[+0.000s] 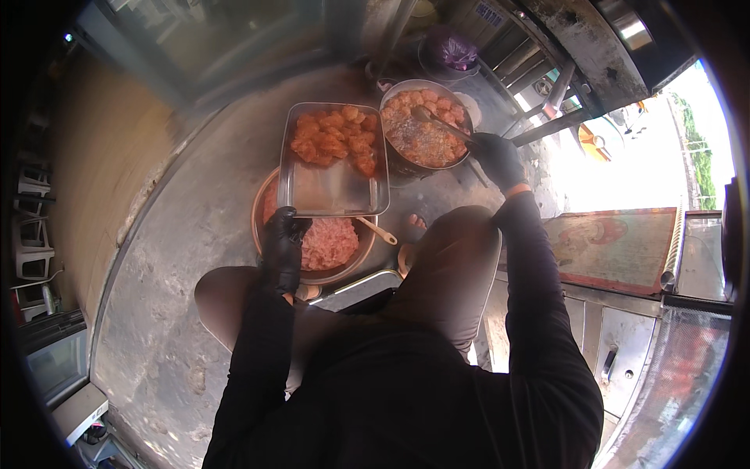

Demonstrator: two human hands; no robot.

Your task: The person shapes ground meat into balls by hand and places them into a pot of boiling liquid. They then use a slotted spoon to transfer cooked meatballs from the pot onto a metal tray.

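My left hand [282,248], in a black glove, is closed on the near left rim of a rectangular metal tray [320,199]. Browned, orange-red fried pieces [334,137] fill the tray's far half. My right hand [500,159], also gloved in black, grips the handle of a long-handled metal spoon [423,114]. The spoon's head is over a round pan of bubbling oil [410,137] with several lighter pieces frying in it. Beneath the tray is a wide basin [364,256] of pink minced mixture [328,246], partly hidden. A utensil with a pale handle [376,230] leans in this basin.
Beyond the pan a bowl holds a purple plastic bag [456,55]. A metal rack [539,62] stands at far right, a steel cabinet [625,359] at near right. White plastic stools [33,242] are at the left. My knees flank the basin on the concrete floor [168,313].
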